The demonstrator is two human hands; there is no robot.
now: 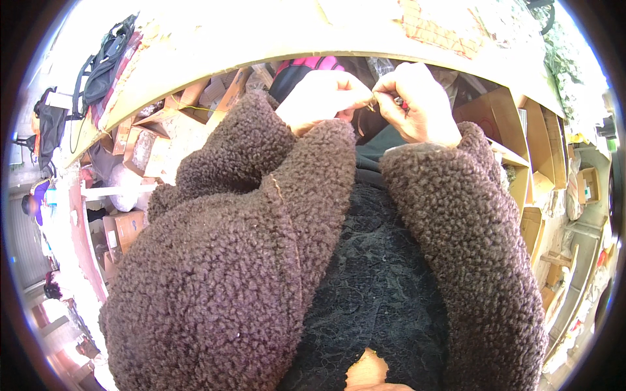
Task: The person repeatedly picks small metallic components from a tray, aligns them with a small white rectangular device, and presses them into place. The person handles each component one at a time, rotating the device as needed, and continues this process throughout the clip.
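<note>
Both hands meet close together in front of me, just below the table's near edge. My left hand [326, 99] is closed in a pinch, its fingertips at a tiny thin gold-coloured piece [371, 106]. Almost touching it, my right hand [420, 104] is closed too, thumb and forefinger pressed together at the same piece. A small red and dark thing [400, 103] shows in the curl of the right hand; its kind cannot be made out. Bright light washes out the left hand's fingers. Thick brown fleecy sleeves [456, 228] cover both forearms.
A pale table [261, 45] curves across the top, with orange netting [437, 29] on it. Black bags [107, 62] lie at the far left. Open cardboard boxes [541, 143] stand below at the right, and more boxes [127, 229] at the left.
</note>
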